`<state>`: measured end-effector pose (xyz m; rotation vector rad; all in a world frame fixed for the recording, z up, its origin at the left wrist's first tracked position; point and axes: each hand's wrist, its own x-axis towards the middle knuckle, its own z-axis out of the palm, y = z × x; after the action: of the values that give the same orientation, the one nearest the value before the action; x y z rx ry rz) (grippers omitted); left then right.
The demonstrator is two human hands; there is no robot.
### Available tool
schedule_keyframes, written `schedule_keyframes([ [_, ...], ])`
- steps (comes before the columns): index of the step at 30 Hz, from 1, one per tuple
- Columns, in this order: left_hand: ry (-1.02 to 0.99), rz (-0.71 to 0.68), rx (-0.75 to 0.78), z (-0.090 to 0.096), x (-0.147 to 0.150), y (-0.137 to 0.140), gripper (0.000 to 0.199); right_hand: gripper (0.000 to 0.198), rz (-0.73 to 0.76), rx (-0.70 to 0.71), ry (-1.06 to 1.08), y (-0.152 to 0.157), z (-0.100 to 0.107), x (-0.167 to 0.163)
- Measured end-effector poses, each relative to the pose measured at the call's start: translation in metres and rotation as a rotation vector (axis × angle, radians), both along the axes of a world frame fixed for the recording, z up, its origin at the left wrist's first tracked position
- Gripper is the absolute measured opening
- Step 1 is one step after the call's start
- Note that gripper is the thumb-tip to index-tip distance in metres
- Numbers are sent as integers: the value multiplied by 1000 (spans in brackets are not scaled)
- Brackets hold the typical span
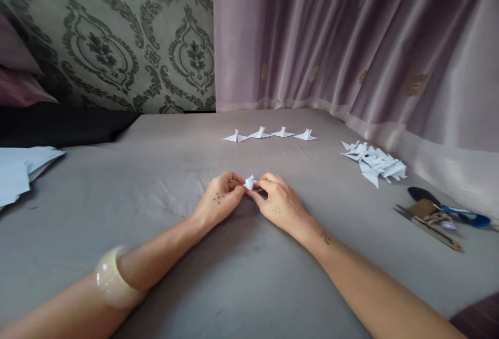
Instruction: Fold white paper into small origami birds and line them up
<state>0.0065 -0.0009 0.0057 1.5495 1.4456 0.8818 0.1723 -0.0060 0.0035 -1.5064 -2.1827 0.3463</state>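
Left hand and right hand pinch the folded paper from opposite sides — light, even pressure should keep creases crisp.

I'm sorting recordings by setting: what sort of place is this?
Probably a room in a home, perhaps a bedroom: a grey cloth is spread like a bedsheet, a purple curtain hangs beside it, and patterned wallpaper shows behind.

On grey cloth, white folded-paper figures stand behind a white paper piece, white paper sheets left, white folded-paper heap right.
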Motion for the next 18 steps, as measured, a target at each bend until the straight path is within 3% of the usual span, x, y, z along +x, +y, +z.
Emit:
schedule_keyframes([
  [6, 103, 138, 164, 6, -4, 1, 19, 14, 19, 36, 24, 7, -3, 1],
  [10, 226, 34, 234, -1, -7, 3, 36, 17, 105, 33, 75, 10, -5, 4],
  [14, 229, -98, 233, -13, -6, 8, 20, 14, 128, -28, 133, 12, -7, 5],
  [18, 216, -102, 246, -17, -5, 13, 15, 10, 2, -72, 202, 9, -7, 3],
])
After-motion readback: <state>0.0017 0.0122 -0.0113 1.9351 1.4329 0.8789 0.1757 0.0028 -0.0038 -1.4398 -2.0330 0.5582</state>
